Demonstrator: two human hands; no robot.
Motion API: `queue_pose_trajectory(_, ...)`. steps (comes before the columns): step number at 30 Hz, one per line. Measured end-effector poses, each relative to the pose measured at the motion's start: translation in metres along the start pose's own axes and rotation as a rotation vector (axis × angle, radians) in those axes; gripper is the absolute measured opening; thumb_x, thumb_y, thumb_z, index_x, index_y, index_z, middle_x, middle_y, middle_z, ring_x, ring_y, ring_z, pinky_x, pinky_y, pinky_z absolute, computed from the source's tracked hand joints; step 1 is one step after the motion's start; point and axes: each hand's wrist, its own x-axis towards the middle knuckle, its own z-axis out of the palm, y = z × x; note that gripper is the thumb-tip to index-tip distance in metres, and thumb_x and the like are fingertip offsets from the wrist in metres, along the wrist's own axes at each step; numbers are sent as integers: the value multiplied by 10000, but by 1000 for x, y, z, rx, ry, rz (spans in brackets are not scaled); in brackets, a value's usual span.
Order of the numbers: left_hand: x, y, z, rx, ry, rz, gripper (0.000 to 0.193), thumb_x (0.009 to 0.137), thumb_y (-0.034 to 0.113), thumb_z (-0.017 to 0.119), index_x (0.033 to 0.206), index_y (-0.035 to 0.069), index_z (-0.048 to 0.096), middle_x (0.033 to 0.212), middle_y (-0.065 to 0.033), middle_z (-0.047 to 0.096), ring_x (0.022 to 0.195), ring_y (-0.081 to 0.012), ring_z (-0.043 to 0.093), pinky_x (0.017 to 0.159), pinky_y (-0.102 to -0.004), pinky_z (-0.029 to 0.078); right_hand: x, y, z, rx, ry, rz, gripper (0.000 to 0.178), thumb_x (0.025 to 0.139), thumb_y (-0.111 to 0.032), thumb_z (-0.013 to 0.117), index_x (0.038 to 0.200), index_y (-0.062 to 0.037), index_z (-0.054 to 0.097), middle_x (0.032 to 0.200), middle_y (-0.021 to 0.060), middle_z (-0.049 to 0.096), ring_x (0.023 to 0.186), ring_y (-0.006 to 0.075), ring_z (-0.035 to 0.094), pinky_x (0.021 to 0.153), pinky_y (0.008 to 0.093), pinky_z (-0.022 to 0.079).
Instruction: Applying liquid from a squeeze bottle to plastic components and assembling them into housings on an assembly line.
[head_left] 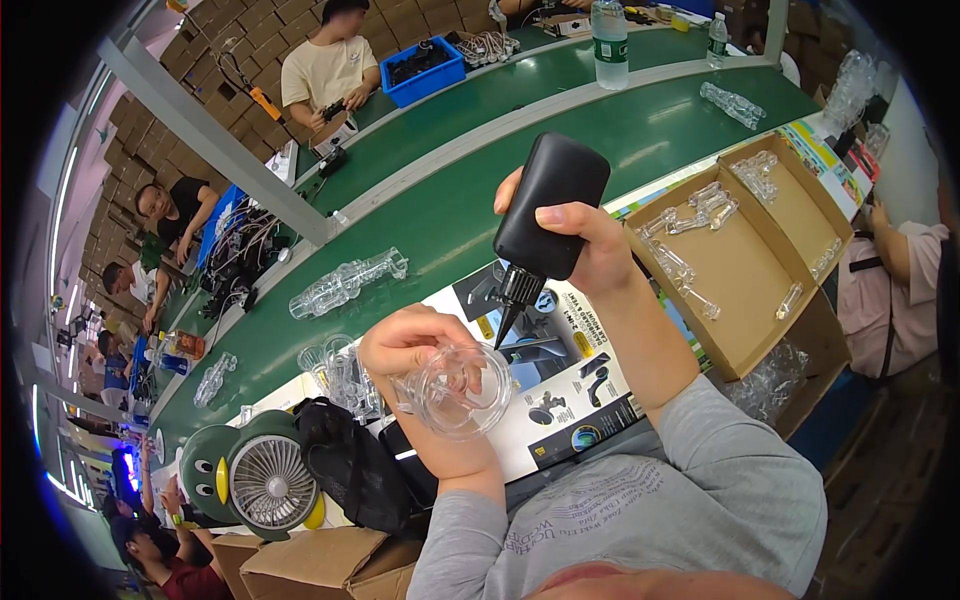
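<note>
My right hand (598,245) grips a black squeeze bottle (553,205), turned upside down and slanted. Its thin black nozzle (507,322) points down at the rim of a clear round plastic piece (462,425); whether the tip touches it I cannot tell. My left hand (400,345) is closed on that clear piece, with the fingers seen partly through it. Below both hands lies a printed cardboard sheet (560,395). Beside my left wrist sit several clear plastic parts (348,375).
At right, a divided cardboard tray (735,275) holds clear plastic parts. To the left stand a green penguin-shaped fan (270,480) and a black pouch (350,465). Clear parts (348,283) lie on the green table (440,225). A metal post (215,140) rises left; co-workers sit beyond.
</note>
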Motion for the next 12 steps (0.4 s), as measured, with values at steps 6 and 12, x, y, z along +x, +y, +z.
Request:
queue_pose_trajectory(6,-3,-4,-9,23,-146,-13,375,928,202,473,1066,-145,511,855,-233,639,727,-235,656,631,-296,512,0,-2,1,-6,-7,-6,376,686,-200,592,981,15,503,923,141,576,749,167,592,669,259,499)
queue_pose_trajectory(12,4,-1,-7,88,-129,-80,393,912,250,499,948,-134,568,737,-210,653,615,-276,665,558,-300,530,0,0,-1,1,-10,-31,388,693,-213,590,992,16,500,929,144,576,753,172,592,675,262,501)
